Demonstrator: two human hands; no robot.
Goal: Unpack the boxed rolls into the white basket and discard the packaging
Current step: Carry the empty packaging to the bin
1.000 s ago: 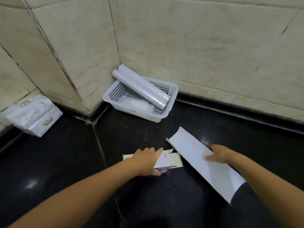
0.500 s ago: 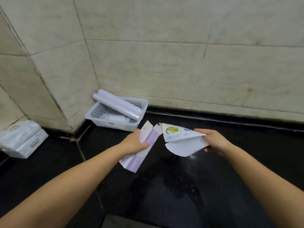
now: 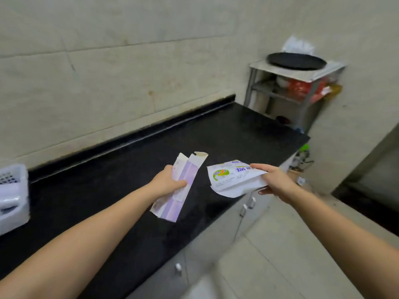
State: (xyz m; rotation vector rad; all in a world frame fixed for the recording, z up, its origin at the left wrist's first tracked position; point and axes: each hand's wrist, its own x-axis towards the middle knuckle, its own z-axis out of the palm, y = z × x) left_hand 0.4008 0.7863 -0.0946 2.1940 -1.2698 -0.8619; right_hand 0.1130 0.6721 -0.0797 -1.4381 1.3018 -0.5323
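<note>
Head view. The left hand (image 3: 168, 184) is closed around a flattened purple-and-white box (image 3: 177, 186), held above the black counter (image 3: 103, 186) with its open flap end pointing toward 12 o'clock and its lower end toward 6 o'clock. The right hand (image 3: 272, 181) is clamped on a folded white paper wrapper (image 3: 232, 180) printed with a green-and-yellow logo and blue characters; the wrapper is held at 3 o'clock of the box, near it but not touching, over the counter's front edge. The white basket (image 3: 13, 197) is seen cut off at the 9 o'clock edge of the frame, resting on the counter against the tiled wall (image 3: 108, 72), with part of a white roll (image 3: 8, 196) visible in it. At 1 o'clock, beyond the counter's end, a metal shelf (image 3: 287, 91) bearing a round black pan (image 3: 296, 60) is shown, blurred. Pale cabinet doors (image 3: 216, 240) are seen below the counter.
</note>
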